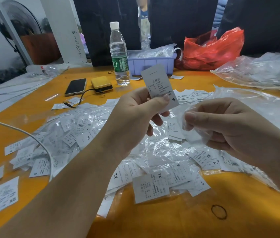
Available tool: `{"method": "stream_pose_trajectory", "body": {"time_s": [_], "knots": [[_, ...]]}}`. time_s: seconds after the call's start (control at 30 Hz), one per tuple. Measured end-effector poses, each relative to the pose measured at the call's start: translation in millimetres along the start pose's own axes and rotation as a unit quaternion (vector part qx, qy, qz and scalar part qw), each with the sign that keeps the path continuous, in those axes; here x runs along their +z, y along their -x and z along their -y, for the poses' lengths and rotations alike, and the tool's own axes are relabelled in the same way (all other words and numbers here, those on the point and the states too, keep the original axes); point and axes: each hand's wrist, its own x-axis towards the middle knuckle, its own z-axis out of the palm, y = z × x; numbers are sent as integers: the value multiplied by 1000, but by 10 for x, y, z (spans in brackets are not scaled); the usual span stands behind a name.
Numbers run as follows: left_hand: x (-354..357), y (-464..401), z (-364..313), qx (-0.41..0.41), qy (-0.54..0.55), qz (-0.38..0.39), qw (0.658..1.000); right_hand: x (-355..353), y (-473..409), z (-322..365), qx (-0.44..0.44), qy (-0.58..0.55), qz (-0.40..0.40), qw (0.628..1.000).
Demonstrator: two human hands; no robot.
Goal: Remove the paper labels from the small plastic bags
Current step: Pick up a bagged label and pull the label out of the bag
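Observation:
My left hand (135,114) pinches a white paper label (158,83) marked S between thumb and fingers and holds it upright above the table. The label is out of its bag. My right hand (225,122) grips a small clear plastic bag (191,133), crumpled and empty-looking, just right of the label. Below both hands lies a wide heap of bagged labels (161,169) marked XL, S and XS on the orange table (153,224).
A water bottle (119,54), a phone (76,87) and a yellow power bank (101,84) with cable stand behind the heap. Further back are a purple tray (151,63), a red plastic bag (213,48) and large clear bags (259,71). A black rubber band (219,211) lies near the front.

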Motion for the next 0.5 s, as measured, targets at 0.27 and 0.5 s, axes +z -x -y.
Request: {"method": "stream_pose_trajectory", "body": {"time_s": [0.27, 0.5], "knots": [[7, 21, -2, 8, 16, 31, 999, 24, -3, -16, -12, 1, 25, 1000], [-16, 11, -18, -2, 26, 22, 999, 18, 2, -16, -14, 7, 17, 1000]]}}
